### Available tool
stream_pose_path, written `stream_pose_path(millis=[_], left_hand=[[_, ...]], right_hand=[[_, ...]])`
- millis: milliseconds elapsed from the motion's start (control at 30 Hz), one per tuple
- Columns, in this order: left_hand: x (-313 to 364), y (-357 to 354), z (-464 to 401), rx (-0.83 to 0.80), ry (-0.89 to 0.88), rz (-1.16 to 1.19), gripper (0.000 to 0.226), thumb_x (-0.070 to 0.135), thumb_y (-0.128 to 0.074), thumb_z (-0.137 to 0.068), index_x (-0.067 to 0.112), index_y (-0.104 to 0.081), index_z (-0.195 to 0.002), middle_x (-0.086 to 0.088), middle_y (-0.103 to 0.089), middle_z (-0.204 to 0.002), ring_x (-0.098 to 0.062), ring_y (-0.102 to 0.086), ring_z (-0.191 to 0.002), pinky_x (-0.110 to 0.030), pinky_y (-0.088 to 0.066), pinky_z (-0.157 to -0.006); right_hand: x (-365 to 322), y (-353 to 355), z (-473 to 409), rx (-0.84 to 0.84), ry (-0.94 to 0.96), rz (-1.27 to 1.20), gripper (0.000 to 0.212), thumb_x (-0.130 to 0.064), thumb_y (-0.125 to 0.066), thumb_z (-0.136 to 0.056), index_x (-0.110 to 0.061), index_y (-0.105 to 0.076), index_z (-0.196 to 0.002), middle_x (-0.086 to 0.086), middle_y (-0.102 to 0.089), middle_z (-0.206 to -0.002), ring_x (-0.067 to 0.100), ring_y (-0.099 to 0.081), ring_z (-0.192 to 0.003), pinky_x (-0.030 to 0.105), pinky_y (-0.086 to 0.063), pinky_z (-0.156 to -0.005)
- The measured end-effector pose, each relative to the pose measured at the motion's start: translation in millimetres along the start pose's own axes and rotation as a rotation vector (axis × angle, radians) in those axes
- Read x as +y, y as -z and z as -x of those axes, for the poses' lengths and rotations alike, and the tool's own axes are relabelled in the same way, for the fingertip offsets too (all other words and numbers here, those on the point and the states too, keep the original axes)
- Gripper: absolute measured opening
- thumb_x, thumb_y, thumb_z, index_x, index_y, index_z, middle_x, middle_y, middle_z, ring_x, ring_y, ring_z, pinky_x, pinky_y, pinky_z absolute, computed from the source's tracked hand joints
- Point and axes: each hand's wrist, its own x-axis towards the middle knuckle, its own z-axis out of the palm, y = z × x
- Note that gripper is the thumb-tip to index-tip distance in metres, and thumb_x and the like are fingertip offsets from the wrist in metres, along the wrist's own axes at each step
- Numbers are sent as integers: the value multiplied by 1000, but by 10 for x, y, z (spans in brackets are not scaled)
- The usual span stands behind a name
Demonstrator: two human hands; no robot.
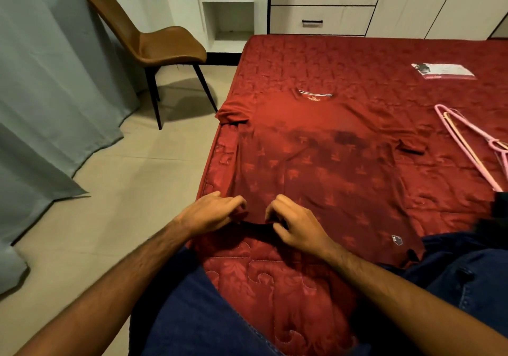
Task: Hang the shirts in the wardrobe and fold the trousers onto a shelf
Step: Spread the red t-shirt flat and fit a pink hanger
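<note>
A red patterned T-shirt lies spread flat on the red bed, collar away from me. My left hand pinches the shirt's bottom hem at the near left. Close beside it, my right hand pinches the same hem with curled fingers. Pink hangers lie on the bed to the right of the shirt. Dark blue jeans lie at the bed's near right.
A brown chair stands on the tiled floor left of the bed, beside a grey curtain. White shelves and drawers stand beyond the bed. A white packet lies at the bed's far right.
</note>
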Motion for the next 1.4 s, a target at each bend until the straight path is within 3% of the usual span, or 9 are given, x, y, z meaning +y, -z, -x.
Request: stream_pose_path(millis=[133, 300, 500, 667, 833, 1033, 1267, 1333, 1400], left_hand=[[-127, -1, 99, 84, 29, -215, 31, 5, -34, -78, 19, -46, -104, -1, -67, -84, -24, -64, -68, -34, -36, -64], [-169, 84, 184, 137, 173, -312, 41, -5, -58, -52, 14, -51, -87, -6, -57, -76, -31, -58, -67, -37, -36, -60], [-201, 14, 220, 69, 231, -358, 39, -5, -64, -54, 16, -51, -84, -4, -51, -84, -30, -53, -73, -36, -30, -60], [-208, 0, 165, -20, 341, -264, 50, 6, -71, -54, 15, -51, -99, -6, -52, -100, -31, -56, -84, -38, -41, -62], [-247, -32, 272, -76, 264, -301, 50, -1, -73, -61, 16, -53, -103, -5, -55, -99, -28, -57, -82, -36, -40, -61], [-273, 0, 252, -144, 57, -370, 36, 4, -66, -73, 23, -55, -101, 2, -53, -99, -21, -54, -86, -33, -37, -64], [-197, 128, 45, -462, 105, -394, 35, 24, -53, -83, 27, -50, -117, 8, -57, -117, -17, -55, -112, -32, -40, -87], [-148, 136, -8, -533, 117, -436, 41, 26, -53, -84, 26, -49, -125, 6, -58, -124, -19, -55, -117, -33, -42, -92], [-86, 155, -87, -593, 146, -466, 42, 31, -53, -84, 24, -51, -125, 4, -60, -126, -20, -57, -119, -37, -46, -94]], right_hand=[[-39, 98, 18, 68, 86, 182, 32, -5, -55, -71, -22, -54, -99, -9, -50, -95, 13, -54, -85, 29, -45, -61], [90, -85, 67, -76, -52, 538, 41, -15, -48, -85, -20, -51, -125, 0, -50, -109, 24, -49, -89, 38, -43, -67], [282, 51, 218, -214, -161, 676, 46, -15, -74, -67, -20, -51, -106, 0, -54, -98, 25, -55, -80, 38, -42, -56], [386, 158, 405, -320, -151, 576, 43, -46, -59, -86, -19, -48, -117, 3, -49, -113, 25, -52, -93, 40, -51, -66], [431, 323, 405, -471, -214, 377, 37, -10, -57, -83, -14, -41, -117, 6, -45, -112, 32, -54, -101, 45, -46, -79], [483, 506, 603, -720, -191, 596, 49, -13, -53, -93, -13, -34, -137, 10, -45, -124, 34, -61, -102, 42, -47, -68], [558, 758, 925, -606, -428, 703, 53, -39, -59, -82, -17, -39, -126, 4, -43, -126, 30, -50, -114, 43, -45, -85], [585, 778, 910, -620, -434, 640, 42, -29, -57, -85, -15, -42, -122, 6, -47, -122, 32, -54, -112, 44, -46, -84], [582, 812, 891, -550, -269, 554, 31, -16, -54, -83, -15, -47, -113, 6, -48, -113, 33, -58, -104, 45, -50, -80]])
